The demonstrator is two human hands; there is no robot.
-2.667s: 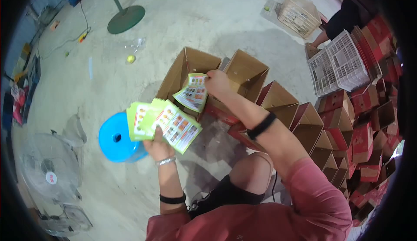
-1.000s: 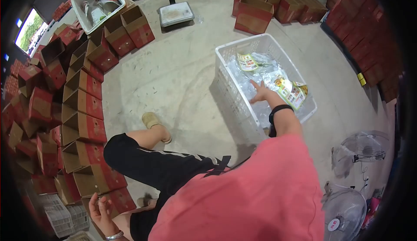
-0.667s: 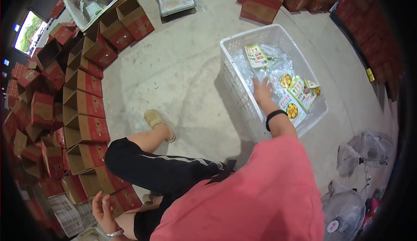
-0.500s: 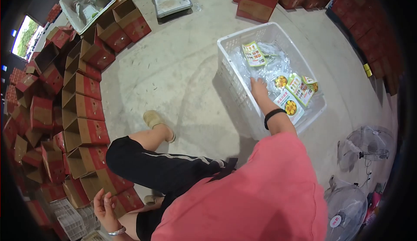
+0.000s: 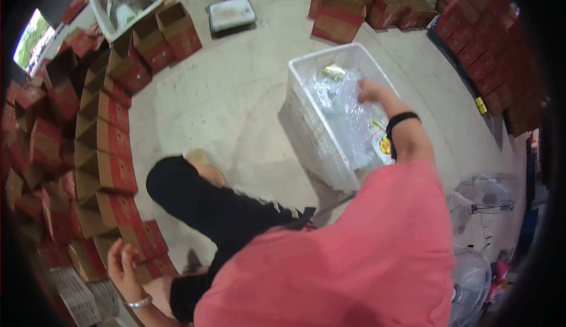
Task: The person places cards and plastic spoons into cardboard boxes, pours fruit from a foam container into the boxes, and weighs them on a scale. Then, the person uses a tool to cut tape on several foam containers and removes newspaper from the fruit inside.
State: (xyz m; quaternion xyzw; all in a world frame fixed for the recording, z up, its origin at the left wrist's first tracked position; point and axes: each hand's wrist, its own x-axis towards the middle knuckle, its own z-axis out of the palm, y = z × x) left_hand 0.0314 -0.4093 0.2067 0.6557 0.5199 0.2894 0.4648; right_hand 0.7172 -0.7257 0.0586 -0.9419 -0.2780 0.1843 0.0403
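My right hand (image 5: 370, 93), with a black band at the wrist, reaches into a white perforated plastic crate (image 5: 323, 134). Its fingers are closed on a clear plastic bag (image 5: 354, 129) among crumpled clear plastic, though the fingertips are partly hidden. A printed leaflet with a yellow picture (image 5: 384, 144) shows below the forearm, and a shiny printed piece (image 5: 333, 72) lies near the crate's far end. My left hand (image 5: 124, 268), wearing a silver bracelet, hangs in the air at lower left near the boxes, empty, its fingers loosely bent and apart.
Open red cardboard boxes (image 5: 115, 144) line the left side, with more boxes (image 5: 339, 17) at the back. A platform scale (image 5: 233, 13) stands beyond. A white tub (image 5: 125, 6) is at upper left. Fans (image 5: 486, 192) stand at right.
My right hand has moved toward the crate's far right side, drawing clear plastic across the leaflets, which are now mostly covered. The view has shifted slightly. My left hand stays low and empty.
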